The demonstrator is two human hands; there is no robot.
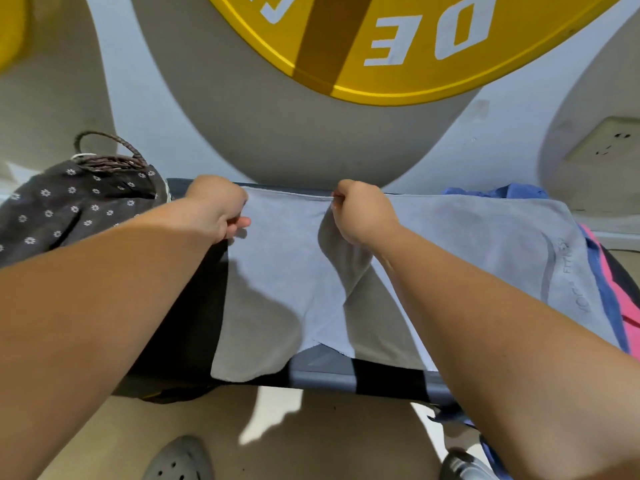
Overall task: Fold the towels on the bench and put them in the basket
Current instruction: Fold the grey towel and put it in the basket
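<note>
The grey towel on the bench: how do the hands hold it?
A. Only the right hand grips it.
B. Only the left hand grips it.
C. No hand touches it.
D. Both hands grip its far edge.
D: the left hand grips the far left corner of the grey towel, and the right hand pinches the same far edge near its middle.

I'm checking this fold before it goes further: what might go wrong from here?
The pale grey rectangular towel hangs over the dark padded bench at its front edge, so it may slip floorward. The right hand pinches its far edge beside a bunched crease; the fold may set crooked. The left hand holds only a corner, which may slip.
</note>
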